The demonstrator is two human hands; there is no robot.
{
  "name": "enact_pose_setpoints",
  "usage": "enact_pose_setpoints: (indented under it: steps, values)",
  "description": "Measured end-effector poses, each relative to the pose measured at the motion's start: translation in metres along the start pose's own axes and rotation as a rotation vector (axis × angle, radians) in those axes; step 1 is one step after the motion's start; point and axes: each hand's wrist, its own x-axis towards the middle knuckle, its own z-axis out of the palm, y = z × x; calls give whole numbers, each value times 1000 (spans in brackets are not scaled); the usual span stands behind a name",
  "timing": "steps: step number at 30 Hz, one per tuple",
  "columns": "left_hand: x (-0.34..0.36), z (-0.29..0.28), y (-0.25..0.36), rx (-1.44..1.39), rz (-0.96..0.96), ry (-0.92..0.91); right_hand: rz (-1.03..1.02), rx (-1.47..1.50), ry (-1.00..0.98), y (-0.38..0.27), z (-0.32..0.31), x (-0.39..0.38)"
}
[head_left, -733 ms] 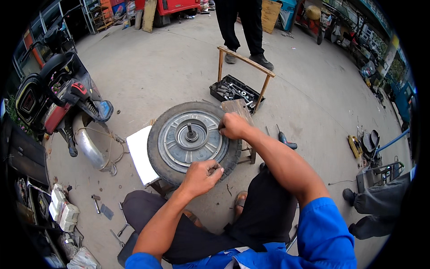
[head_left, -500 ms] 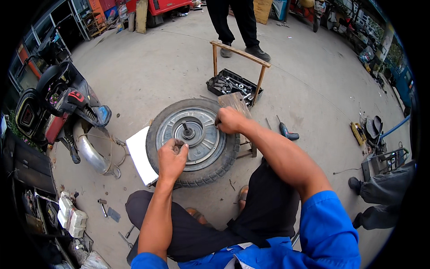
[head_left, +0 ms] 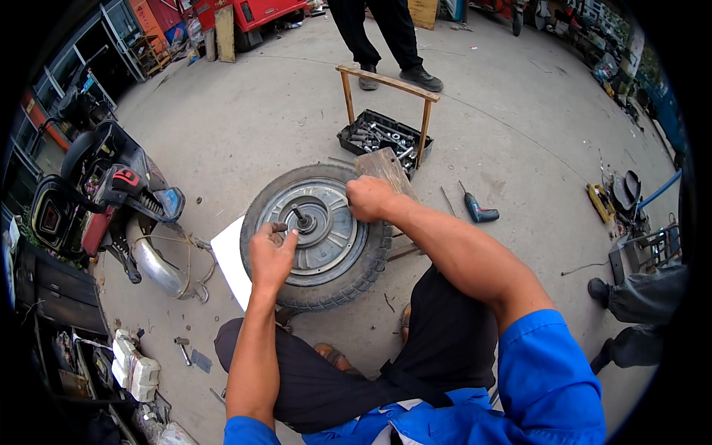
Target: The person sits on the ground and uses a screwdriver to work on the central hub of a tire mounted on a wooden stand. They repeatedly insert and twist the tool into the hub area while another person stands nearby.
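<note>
A wheel with a dark knobbly tyre and a grey metal hub lies flat before my knees. An upright axle stands at its centre. My left hand is over the near left part of the hub, close to the axle; its thumb and blackened forefinger are apart, with nothing visible between them. At the hub's right edge my right hand is closed, knuckles up. Its fingertips point down at the hub rim, and whatever they pinch is hidden.
Beyond the wheel are a wooden board, a wooden frame and a black tray of sockets. A cordless drill lies to the right. A scooter stands left, near a white sheet. Two people's legs show ahead and right.
My left hand has shifted slightly left and its thumb and forefinger have spread apart. My right hand stays closed at the hub's edge. The whole view has tilted slightly.
</note>
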Motion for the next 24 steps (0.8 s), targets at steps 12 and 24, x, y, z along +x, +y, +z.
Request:
enact_pose_setpoints:
  steps: [12, 24]
  values:
    - [-6, -15, -14, -122, -71, -6, 50, 2, -23, 3, 7, 4]
    - [-12, -21, -5, -187, -87, 24, 136, 1, -117, -7, -2, 3]
